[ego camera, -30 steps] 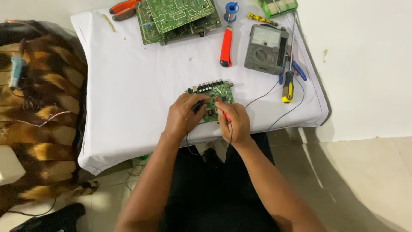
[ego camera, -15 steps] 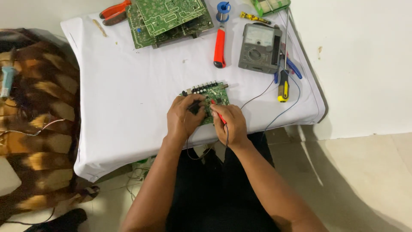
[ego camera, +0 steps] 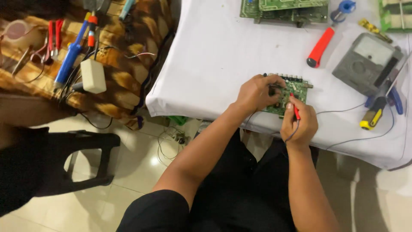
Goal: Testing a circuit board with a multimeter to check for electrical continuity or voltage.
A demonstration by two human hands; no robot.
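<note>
I see a table under a white cloth (ego camera: 223, 60) filling the upper right of the view, and to its left a brown patterned blanket (ego camera: 124, 81) strewn with tools. A black stool (ego camera: 81, 163) stands on the pale tiled floor below that blanket. My own lap, in black, sits at the bottom, with both forearms reaching up to the table's near edge.

At the far edge of the cloth lies a stack of large green circuit boards (ego camera: 285, 10). To the right rests a grey meter (ego camera: 365, 64) with a pale window, tilted. Just beside it, lower right, lies a screwdriver with a yellow and black handle (ego camera: 372, 115), and thin wires run from there across the cloth toward my hands. An orange-handled tool (ego camera: 319, 47) lies between the big boards and the meter, with a small blue spool (ego camera: 343, 7) just above it.

The small green circuit board (ego camera: 296, 88) sits near the table's front edge, right in front of me. My left hand (ego camera: 257, 92) is curled over its left side, fingers pressed on the board and steadying it; I cannot tell whether it pinches anything more. My right hand (ego camera: 299, 124) is closed around a red probe (ego camera: 295, 111), its tip on the board's near part, and a dark lead trails from under that fist.

On the blanket lie a blue-handled tool (ego camera: 68, 60), a white plug block (ego camera: 93, 76) and red-handled pliers (ego camera: 53, 36).
</note>
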